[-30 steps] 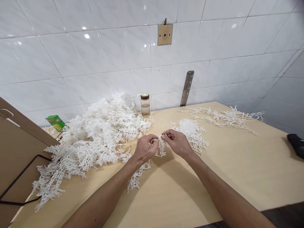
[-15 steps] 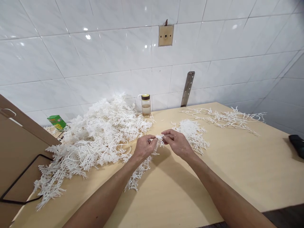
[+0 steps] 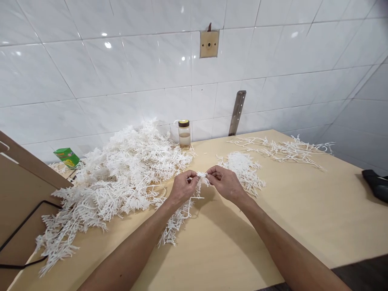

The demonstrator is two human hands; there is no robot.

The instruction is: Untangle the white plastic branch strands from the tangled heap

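Observation:
My left hand [image 3: 183, 186] and my right hand [image 3: 224, 182] meet near the table's middle, each with fingers pinched on a white branching sprig [image 3: 202, 176] stretched between them. More of the white strand [image 3: 176, 224] hangs below my left hand, partly hidden by the wrist. To the left lies a large heap of white branching pieces [image 3: 121, 173]. A smaller pile of short white pieces [image 3: 242, 167] sits just behind my right hand. Thin bare white stems [image 3: 281, 151] lie at the back right.
A bottle [image 3: 184, 135] stands by the tiled wall, near a metal bracket [image 3: 237, 113]. A green box [image 3: 67, 158] is behind the heap, and a cardboard box [image 3: 24, 202] with a black wire frame is at left. A black object [image 3: 376, 186] rests at the table's right edge [image 3: 357, 226].
The view has shifted slightly to the right. Between my hands, the sprig looks turned and a little more spread; both hands keep nearly the same place.

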